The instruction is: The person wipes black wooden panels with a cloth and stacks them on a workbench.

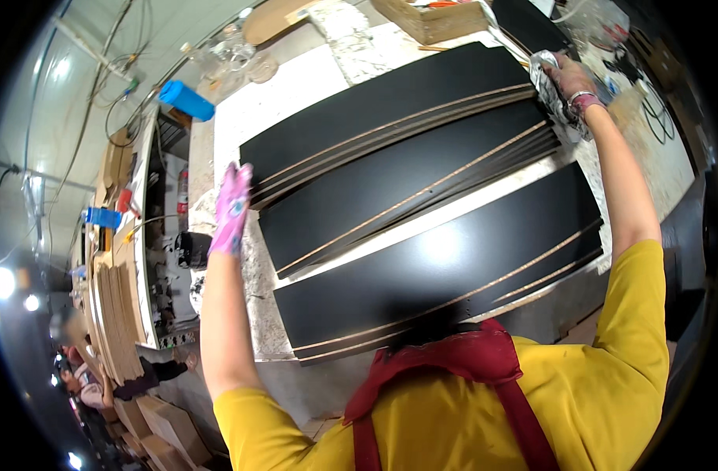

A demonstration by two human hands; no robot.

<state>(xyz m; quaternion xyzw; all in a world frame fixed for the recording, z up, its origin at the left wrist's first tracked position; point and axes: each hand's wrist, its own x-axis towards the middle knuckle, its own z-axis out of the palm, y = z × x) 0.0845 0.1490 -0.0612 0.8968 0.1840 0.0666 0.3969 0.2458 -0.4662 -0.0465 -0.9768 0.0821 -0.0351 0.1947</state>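
Note:
Three stacks of long black boards with bare brown edges lie across the white-topped table: a far stack (359, 106), a middle stack (406, 184) and a near stack (445, 259). My left hand (233, 206), in a pink glove, is at the left end of the far stack, its fingers stretched out along the board ends. In my right hand (572, 80), also gloved, is a crumpled silvery-grey cloth (549, 85). That hand is beyond the right end of the far stack, fingers closed over the cloth.
A blue bottle (187, 100) lies at the table's left edge, near clear plastic bottles (232, 47). An open cardboard box (433, 22) is at the back. Stacked brown boards (116, 314) stand at left. Another person (92, 385) is at the far lower left.

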